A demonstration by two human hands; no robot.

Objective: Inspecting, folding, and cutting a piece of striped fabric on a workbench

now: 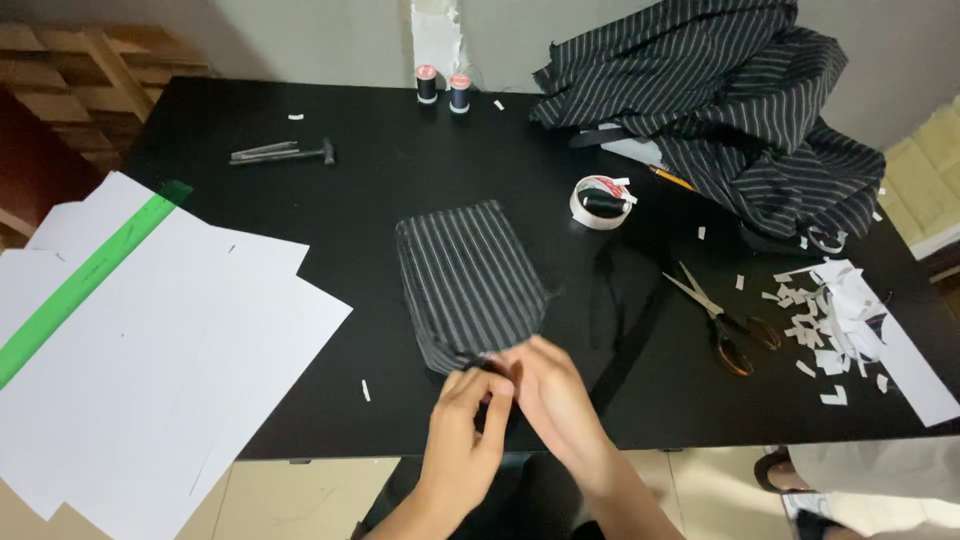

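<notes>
A small folded piece of dark striped fabric [468, 280] lies flat in the middle of the black table [330, 200]. Both hands meet at its near edge. My left hand [468, 415] pinches that edge with curled fingers. My right hand [545, 385] is closed on the same spot, fingertips touching the left hand. What lies between the fingertips is hidden. A dark strip of cloth [620, 320] lies just right of the hands.
White paper sheets [170, 340] and a green ruler [85, 280] overhang the left side. Scissors [725, 320], a tape roll [600, 202], paper scraps [830, 320], a heap of striped cloth [730, 100], two thread spools [443, 88] and a dark tool [285, 153] lie around.
</notes>
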